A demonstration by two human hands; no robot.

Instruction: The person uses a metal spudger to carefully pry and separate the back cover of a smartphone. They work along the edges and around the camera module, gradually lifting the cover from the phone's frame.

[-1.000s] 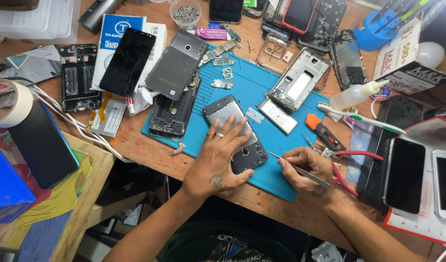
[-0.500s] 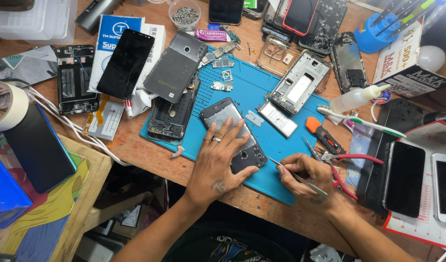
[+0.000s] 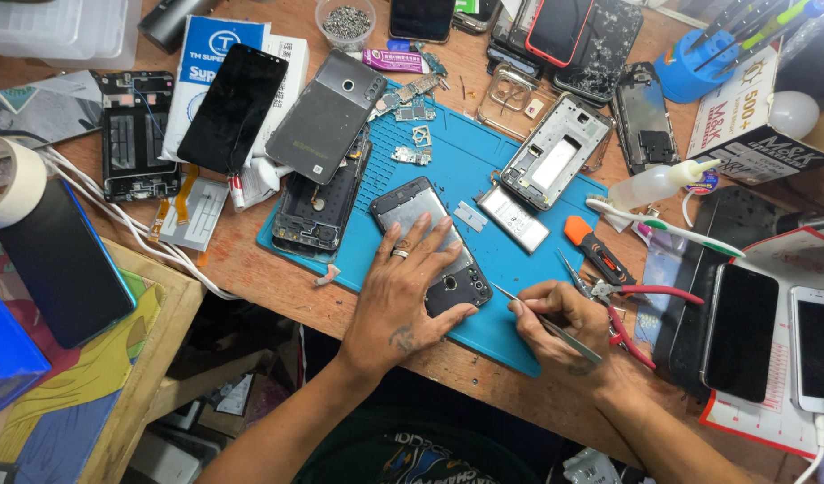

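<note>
Your left hand [image 3: 403, 300] lies flat, fingers spread, pressing down on the dark phone [image 3: 432, 244] that sits back-up on the blue work mat [image 3: 483, 179], near the mat's front edge. Your right hand [image 3: 564, 332] has its grip pinched together on thin metal tweezers [image 3: 546, 324], their tip right at the phone's lower right corner. Just right of that hand lie red-handled pliers [image 3: 640, 309] and an orange-handled tool [image 3: 595, 251], crowding your wrist on that side. Up at the top left, a white and blue box [image 3: 197, 63] sits under a black screen panel [image 3: 232, 108]; at the top right a white carton with a dark side [image 3: 752, 116] stands behind a small squeeze bottle [image 3: 658, 184]. A pink label strip [image 3: 394, 61] lies above the mat beside a clear cup of screws [image 3: 345, 22]. On the mat, a silver phone frame [image 3: 555, 161] and a flat battery [image 3: 514, 218] leave only a narrow bare strip around your phone. Bare bench [image 3: 250, 260] shows only along the front edge.
</note>
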